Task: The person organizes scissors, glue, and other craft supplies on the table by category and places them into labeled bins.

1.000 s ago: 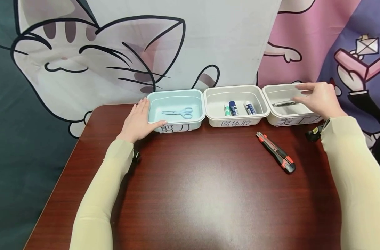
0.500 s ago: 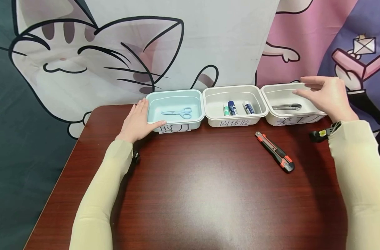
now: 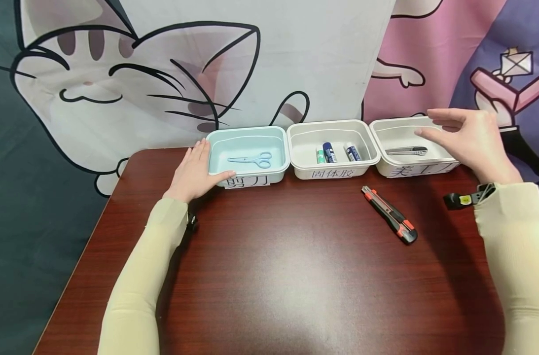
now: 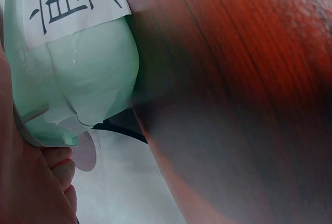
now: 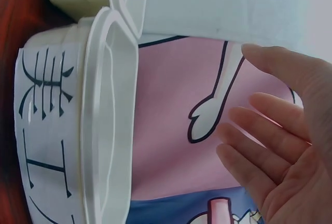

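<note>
My left hand (image 3: 193, 172) rests at the left end of the light blue bin (image 3: 282, 170), fingers straight along its side and thumb across the front rim. Inside that bin lie light blue scissors (image 3: 253, 159). My right hand (image 3: 471, 140) hovers over the right end of the right-hand white bin (image 3: 438, 169), thumb and fingers apart with nothing between them. The right wrist view shows its bare palm and spread fingers (image 5: 249, 164). A grey utility knife (image 3: 407, 151) lies in that bin. On the table in front lies a black and red utility knife (image 3: 390, 215).
The middle white bin (image 3: 305, 170) holds several glue sticks (image 3: 329, 153). All three bins carry paper labels and stand in a row along the back of the brown table (image 3: 260, 266). A printed cloth with a cat drawing (image 3: 322, 59) hangs right behind them.
My right hand has drawn up and right from the grey utility knife, which now lies fully visible in the right bin. My left hand stays in place.
</note>
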